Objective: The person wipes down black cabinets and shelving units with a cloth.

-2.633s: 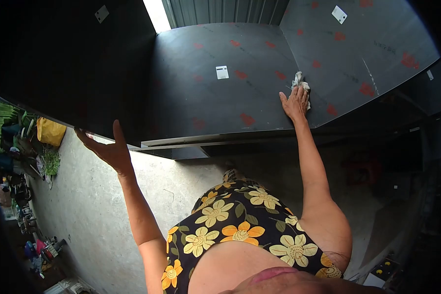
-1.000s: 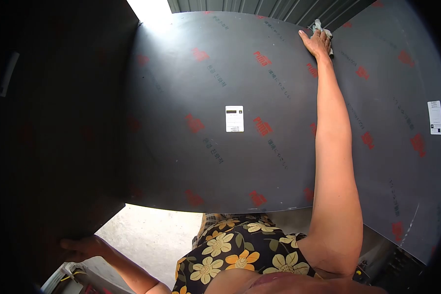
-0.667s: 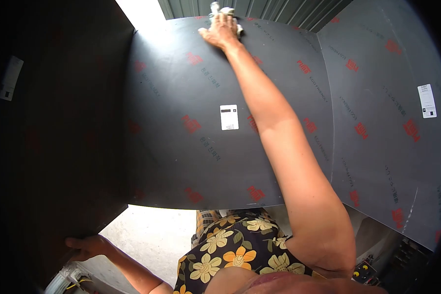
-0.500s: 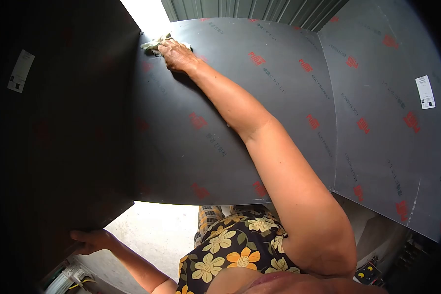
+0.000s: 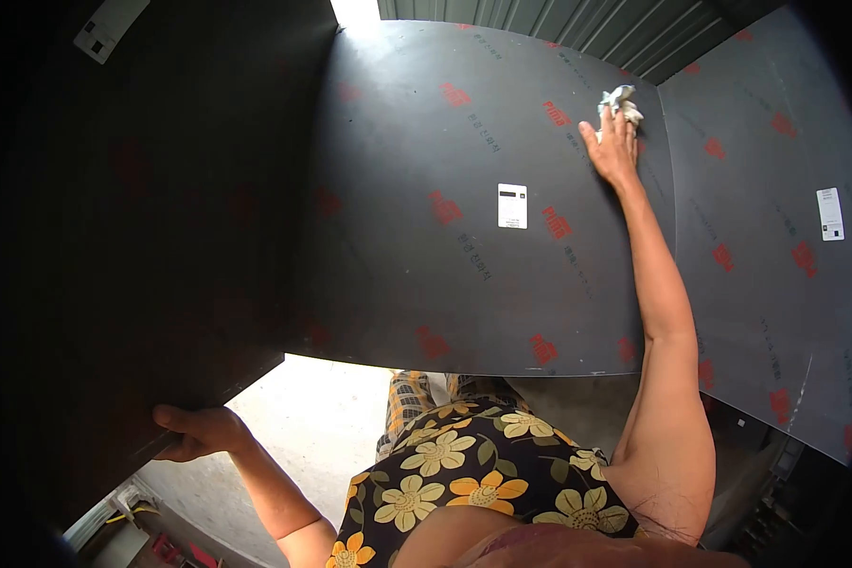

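Observation:
My right hand (image 5: 616, 150) presses a crumpled white cloth (image 5: 621, 97) against the upper right part of the dark grey middle panel (image 5: 398, 275). Its fingers lie stretched over the cloth, with the thumb out to the left. Red and dark print runs across the panel, and a white label (image 5: 512, 206) sits near its middle. At lower left, my left hand (image 5: 197, 432) grips the bottom edge of the dark left panel (image 5: 161, 256). The thumb is in front and the fingers are partly hidden in shadow.
A printed right panel (image 5: 738, 227) with a white label (image 5: 829, 214) adjoins the middle one. Ribbed metal sheeting (image 5: 530, 24) rises behind. Below is pale floor (image 5: 303, 417), with red items (image 5: 168, 551) at lower left.
My right hand has moved with the cloth from the middle panel's upper left corner to its upper right, uncovering the label. My left hand still grips the left panel's edge. The view has shifted.

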### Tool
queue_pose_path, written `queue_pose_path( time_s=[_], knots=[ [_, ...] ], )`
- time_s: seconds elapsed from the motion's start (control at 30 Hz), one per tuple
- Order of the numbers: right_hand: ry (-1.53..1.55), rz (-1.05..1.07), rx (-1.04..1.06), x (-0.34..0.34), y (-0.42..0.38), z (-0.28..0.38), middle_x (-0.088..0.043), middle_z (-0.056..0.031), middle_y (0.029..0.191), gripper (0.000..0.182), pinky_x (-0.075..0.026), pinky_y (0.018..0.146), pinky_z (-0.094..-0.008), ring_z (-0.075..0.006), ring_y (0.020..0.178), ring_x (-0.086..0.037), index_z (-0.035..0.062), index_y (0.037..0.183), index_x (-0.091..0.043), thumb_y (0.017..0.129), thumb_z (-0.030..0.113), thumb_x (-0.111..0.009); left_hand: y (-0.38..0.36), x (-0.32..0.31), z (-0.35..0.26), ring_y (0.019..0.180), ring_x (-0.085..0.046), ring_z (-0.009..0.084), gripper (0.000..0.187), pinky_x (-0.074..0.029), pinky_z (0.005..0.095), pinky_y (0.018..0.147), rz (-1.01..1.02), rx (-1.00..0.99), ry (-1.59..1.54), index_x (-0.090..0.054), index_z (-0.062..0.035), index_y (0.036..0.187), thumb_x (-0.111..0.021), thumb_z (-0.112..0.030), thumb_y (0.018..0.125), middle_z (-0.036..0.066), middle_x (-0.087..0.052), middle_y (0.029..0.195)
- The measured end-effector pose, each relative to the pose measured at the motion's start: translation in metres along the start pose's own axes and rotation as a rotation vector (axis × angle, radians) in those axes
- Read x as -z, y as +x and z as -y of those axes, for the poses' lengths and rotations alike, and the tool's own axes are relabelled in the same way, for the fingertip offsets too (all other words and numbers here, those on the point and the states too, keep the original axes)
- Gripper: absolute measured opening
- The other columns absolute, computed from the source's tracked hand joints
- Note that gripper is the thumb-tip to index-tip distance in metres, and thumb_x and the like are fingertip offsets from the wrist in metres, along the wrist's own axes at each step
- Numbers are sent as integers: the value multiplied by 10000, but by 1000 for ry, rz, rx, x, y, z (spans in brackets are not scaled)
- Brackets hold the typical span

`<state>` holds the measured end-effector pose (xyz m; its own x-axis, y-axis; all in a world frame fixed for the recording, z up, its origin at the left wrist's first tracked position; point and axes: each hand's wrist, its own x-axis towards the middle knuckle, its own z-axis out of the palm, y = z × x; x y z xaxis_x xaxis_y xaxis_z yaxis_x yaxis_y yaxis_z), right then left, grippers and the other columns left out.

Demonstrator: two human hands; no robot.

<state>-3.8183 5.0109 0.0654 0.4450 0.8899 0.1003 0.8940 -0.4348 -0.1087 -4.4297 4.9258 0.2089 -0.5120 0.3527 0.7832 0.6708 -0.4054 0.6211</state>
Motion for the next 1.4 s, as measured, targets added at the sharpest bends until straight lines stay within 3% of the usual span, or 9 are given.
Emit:
queue_pose_path(
  time_s=[0.13, 0.4, 0.7, 0.93, 1.07, 1.13, 1.2, 1.27, 1.4],
  knots=[
    [127, 196, 581, 20, -60, 132, -221, -151, 1498, 713, -163, 1127, -464, -370, 1375, -199, 90, 1425, -313, 878, 517, -478, -3, -3, -6, 1021, -570, 242, 639, -545, 332, 840, 4, 11, -32, -351, 34, 1308, -658, -301, 859, 202, -484, 1261],
    [92, -3, 358, -43, 104, 236, -177, -129, 1519, 777, -153, 1113, -498, -345, 1388, -162, 63, 1438, -263, 855, 529, -479, -3, -4, -9, 1053, -546, 243, 634, -526, 332, 870, 39, -30, -39, -331, 33, 1334, -628, -296, 881, 193, -455, 1298],
    [204, 84, 587, -55, 118, 384, -311, -108, 1461, 529, -298, 1054, -469, -343, 1293, -342, 69, 1315, -445, 901, 397, -460, -3, -9, -11, 1085, -534, 260, 640, -517, 340, 886, 43, -45, -59, -313, 15, 1353, -626, -281, 879, 196, -435, 1322],
    [476, -6, 1142, -21, -9, 332, -428, -162, 1370, 464, -317, 1070, -411, -337, 1290, -372, 26, 1296, -470, 851, 132, -543, -2, -10, -14, 1079, -536, 254, 674, -520, 343, 883, 36, 2, -93, -326, 26, 1331, -661, -307, 851, 195, -459, 1286],
    [612, -189, 914, -8, 26, 278, -524, -176, 1275, 531, -397, 1029, -346, -321, 1190, -498, 43, 1240, -537, 729, -86, -472, -4, -7, -11, 1060, -548, 252, 665, -528, 338, 875, 42, 47, -96, -331, 31, 1319, -663, -304, 850, 193, -474, 1269],
    [611, -357, 704, -12, 87, 246, -563, -169, 1226, 490, -369, 1037, -377, -316, 1168, -502, 27, 1188, -572, 726, -34, -421, -4, -5, -9, 1041, -559, 248, 644, -535, 334, 862, 34, 30, -67, -338, 32, 1309, -655, -299, 856, 189, -489, 1252],
    [455, -97, 575, -41, 129, 213, -549, -137, 1258, 504, -374, 1018, -401, -297, 1188, -485, 68, 1217, -564, 740, 4, -414, -2, -7, -8, 1023, -569, 242, 617, -539, 326, 848, 49, 0, -57, -349, 35, 1292, -647, -293, 862, 183, -506, 1231],
    [300, -226, 540, -63, 121, 224, -493, -121, 1329, 489, -353, 1030, -432, -305, 1241, -433, 98, 1258, -529, 781, 74, -424, 0, -9, -12, 1005, -578, 234, 586, -541, 315, 833, 72, -34, -52, -364, 39, 1269, -639, -287, 867, 175, -525, 1206],
    [302, -148, 811, -71, 59, 297, -430, -98, 1394, 443, -324, 1051, -438, -331, 1275, -389, 119, 1283, -494, 849, 185, -442, 2, -13, -14, 979, -582, 195, 446, -516, 292, 804, 58, -82, -15, -414, 26, 1192, -598, -242, 886, 141, -551, 1129]
  ],
)
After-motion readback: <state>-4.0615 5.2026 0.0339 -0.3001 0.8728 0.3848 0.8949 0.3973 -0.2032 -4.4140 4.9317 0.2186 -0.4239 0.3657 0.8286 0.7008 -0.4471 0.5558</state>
